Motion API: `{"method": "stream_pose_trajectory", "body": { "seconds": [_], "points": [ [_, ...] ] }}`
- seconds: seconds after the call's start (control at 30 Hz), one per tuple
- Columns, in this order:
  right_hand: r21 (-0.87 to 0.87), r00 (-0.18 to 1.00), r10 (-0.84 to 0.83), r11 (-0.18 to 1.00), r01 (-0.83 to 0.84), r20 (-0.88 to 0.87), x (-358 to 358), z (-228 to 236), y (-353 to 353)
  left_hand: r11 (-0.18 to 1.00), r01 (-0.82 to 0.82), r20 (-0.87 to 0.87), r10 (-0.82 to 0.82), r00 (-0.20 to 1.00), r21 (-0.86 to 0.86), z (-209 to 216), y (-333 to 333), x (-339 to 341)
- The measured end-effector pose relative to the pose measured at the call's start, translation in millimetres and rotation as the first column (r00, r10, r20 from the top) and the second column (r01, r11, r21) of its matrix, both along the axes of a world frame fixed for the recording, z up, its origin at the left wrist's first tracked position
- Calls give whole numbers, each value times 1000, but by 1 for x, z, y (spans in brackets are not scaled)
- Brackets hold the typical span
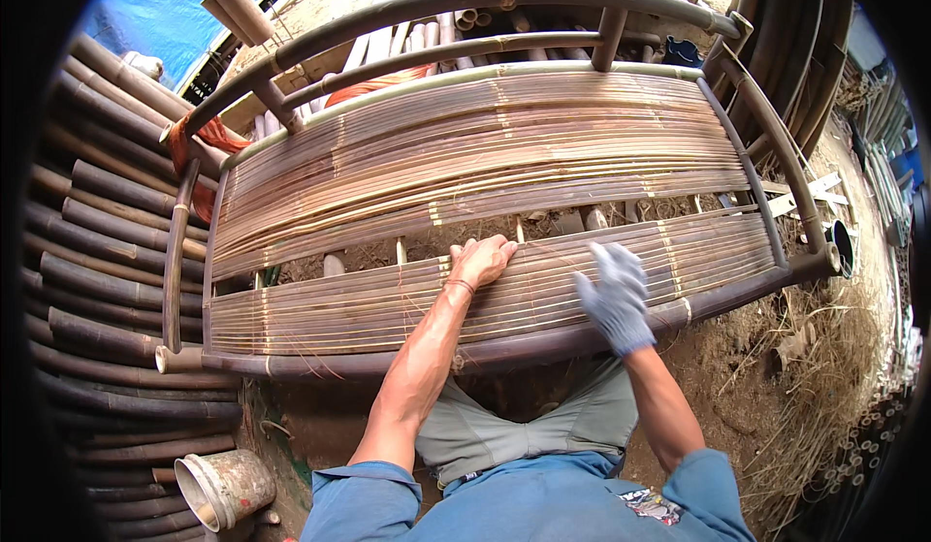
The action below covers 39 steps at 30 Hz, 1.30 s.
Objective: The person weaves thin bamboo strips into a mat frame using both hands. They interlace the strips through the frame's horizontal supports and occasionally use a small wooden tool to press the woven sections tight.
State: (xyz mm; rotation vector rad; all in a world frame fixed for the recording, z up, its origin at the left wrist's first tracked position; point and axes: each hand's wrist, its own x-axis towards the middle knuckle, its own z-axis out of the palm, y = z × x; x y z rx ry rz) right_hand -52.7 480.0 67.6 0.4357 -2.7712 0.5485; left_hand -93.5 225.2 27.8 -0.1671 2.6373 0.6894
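Many bamboo poles (pixel 107 251) around slatted bench (pixel 465 164).

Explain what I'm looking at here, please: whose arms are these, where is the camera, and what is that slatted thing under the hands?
There is no machine here; these are a person's own two arms, seen from a wide camera worn on the head and looking down, so straight edges bend near the rim. The left hand is bare and lies flat on the front strips, fingers at the edge of a gap. The right hand wears a grey work glove, blurred, and rests on or just above the same strips; neither hand clearly grips anything. Under them is a bamboo bench with a seat of thin split strips, with an open gap across the middle where ground shows. Dark bamboo poles are stacked to the left, a pale bucket lies on its side at lower left, and a blue tarp is at upper left.
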Motion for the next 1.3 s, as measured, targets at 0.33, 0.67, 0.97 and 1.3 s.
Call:
{"method": "stream_pose_trajectory", "body": {
  "seconds": [0.33, 0.67, 0.97, 1.3],
  "points": [
    [99, 924, 123, 981, -169, 361, -34, -30, -67, 999, 3, -159, 4, 987, 49, -4, 4, 6],
    [-690, 793, 594, 632, -354, 137, -68, 69, -61, 997, 12, -182, 1, 983, 72, -8, 3, 5],
    [402, 796, 333, 725, -558, 505, -28, 35, -15, 998, -1, -239, 15, 971, 56, -11, -2, 10],
    [115, 771, 593, 770, -627, 232, -2, -9, 27, 999, -13, -238, 23, 971, 42, -12, -7, 11]
  ]
}}
